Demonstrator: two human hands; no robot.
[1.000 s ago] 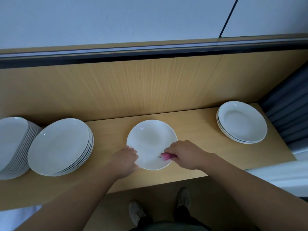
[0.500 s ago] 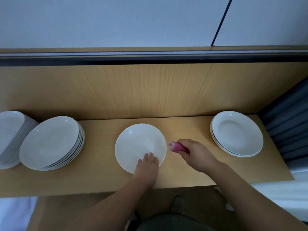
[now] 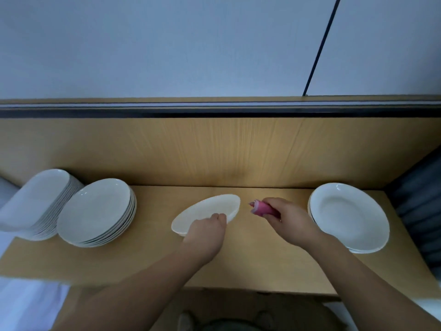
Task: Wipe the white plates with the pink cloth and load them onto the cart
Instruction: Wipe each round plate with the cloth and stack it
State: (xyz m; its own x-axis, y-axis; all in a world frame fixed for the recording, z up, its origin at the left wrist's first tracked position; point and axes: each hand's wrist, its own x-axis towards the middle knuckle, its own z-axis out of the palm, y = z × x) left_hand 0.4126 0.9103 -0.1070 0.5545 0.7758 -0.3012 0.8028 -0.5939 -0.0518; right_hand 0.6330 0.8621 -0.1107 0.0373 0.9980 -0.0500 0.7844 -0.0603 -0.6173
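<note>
wooden counter runs along the wall. Two tall piles of white plates at its left end: far-left stack leaning, second stack just beside it. Shorter right stack at the other end. Mid-counter a single plate, tilted; left hand grips its near rim, fingers curled over the edge. Far rim may be touching the wood, hard to tell. Right hand sits between plate and right stack, fist closed round the rolled pink cloth, clear of the plate

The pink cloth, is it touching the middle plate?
No, the right hand holds the pink cloth beside the tilted plate, with a gap between them.
</note>
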